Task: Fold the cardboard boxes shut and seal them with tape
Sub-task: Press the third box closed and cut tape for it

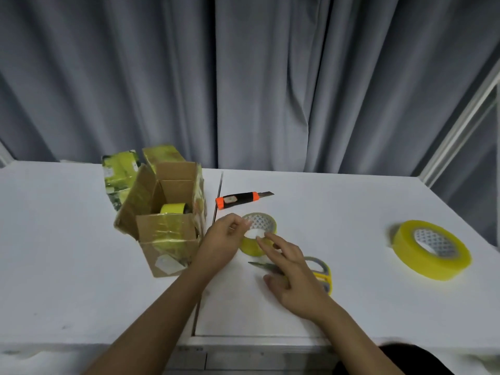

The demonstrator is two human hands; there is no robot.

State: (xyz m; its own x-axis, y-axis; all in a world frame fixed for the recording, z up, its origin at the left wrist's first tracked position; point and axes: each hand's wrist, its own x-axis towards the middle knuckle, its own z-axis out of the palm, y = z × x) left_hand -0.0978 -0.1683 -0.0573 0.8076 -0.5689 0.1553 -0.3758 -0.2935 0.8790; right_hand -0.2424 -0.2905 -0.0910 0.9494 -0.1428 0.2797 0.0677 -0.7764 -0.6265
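i see the small tape roll [258, 234] lying flat on the white table [338, 239], just right of the open cardboard box [165, 220], whose flaps stand up with a yellow roll [173, 208] inside it. my left hand [221, 239] pinches at the roll's near-left rim with curled fingers, while my right hand [289, 277] lies loose, its straight fingers touching the roll's front edge. under the right hand sit scissors [316, 272] with yellow handles. an orange and black utility knife [240, 199] lies behind the roll, a larger tape roll [430, 250] well apart at right, and a grey curtain [243, 77] hangs behind
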